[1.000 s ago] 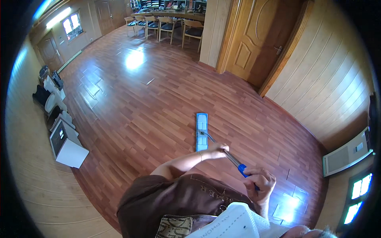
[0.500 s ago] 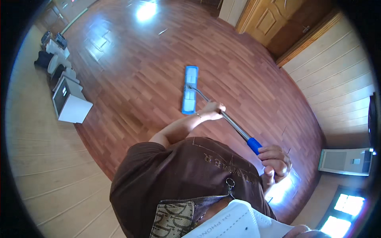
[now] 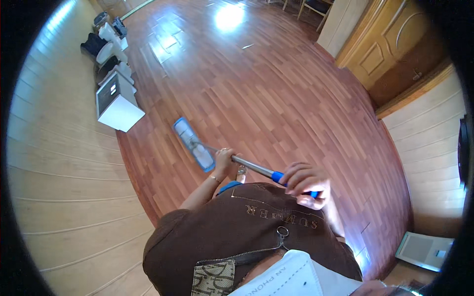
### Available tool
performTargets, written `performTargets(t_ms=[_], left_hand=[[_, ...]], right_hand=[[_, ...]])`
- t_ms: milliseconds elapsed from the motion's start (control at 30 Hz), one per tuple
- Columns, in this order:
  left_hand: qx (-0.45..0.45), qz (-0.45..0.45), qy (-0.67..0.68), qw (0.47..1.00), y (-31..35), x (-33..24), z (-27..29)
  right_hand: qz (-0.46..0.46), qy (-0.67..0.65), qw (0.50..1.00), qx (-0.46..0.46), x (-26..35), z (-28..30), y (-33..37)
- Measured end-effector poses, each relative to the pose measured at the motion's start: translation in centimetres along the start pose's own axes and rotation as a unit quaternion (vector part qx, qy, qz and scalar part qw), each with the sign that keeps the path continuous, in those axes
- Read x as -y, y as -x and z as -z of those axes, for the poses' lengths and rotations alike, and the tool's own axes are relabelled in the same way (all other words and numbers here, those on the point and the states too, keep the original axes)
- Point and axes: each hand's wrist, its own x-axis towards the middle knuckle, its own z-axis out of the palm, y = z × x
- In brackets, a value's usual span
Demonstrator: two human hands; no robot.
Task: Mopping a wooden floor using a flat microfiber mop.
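Observation:
A flat mop with a blue-edged rectangular head (image 3: pixel 193 144) lies on the wooden floor, slanted, left of centre. From it a metal pole (image 3: pixel 254 166) rises toward my body. My left hand (image 3: pixel 224 163) is closed around the lower part of that pole, nearer the mop head. Higher up, my right hand (image 3: pixel 308 183) wraps over the blue grip (image 3: pixel 278 176) at the pole's top end, and the grip's tip shows below the fingers. Part of a foot (image 3: pixel 241 170) shows just beyond my shirt, beside the left hand.
Along the left wall stand a white box-shaped appliance (image 3: pixel 120 112) and several chairs or similar things behind it. A wooden door (image 3: pixel 387 49) is at the upper right. A pale floor unit (image 3: pixel 425 250) stands at the lower right. Chair legs (image 3: pixel 311 12) show at the far end.
The mop head has swung left and closer to me, and now slants. My left hand has moved left and nearer my body; my right hand has moved left. The view has shifted too.

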Motion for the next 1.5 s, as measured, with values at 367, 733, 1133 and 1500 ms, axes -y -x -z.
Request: performTargets(t_ms=[367, 733, 1133, 1500], left_hand=[[-0.097, 0.131, -0.133, 0.978, 5.1, 9.4, 3.1], [0.103, -0.055, 0.014, 0.993, -5.0, 2.2, 0.8], [0.412, -0.389, 0.262, 0.781, -12.3, -14.9, -5.6], [0.376, -0.504, 0.169, 0.759, -11.8, -20.4, -14.0]], right_hand=[[-0.342, -0.145, 0.928, -0.021, -9.7, -2.2, -2.2], [-0.259, -0.050, 0.940, -0.215, -2.0, 2.9, -2.3], [-0.099, 0.331, 0.935, -0.083, 13.7, 1.8, -2.1], [-0.129, 0.338, 0.918, -0.165, 11.7, -3.0, 2.4]])
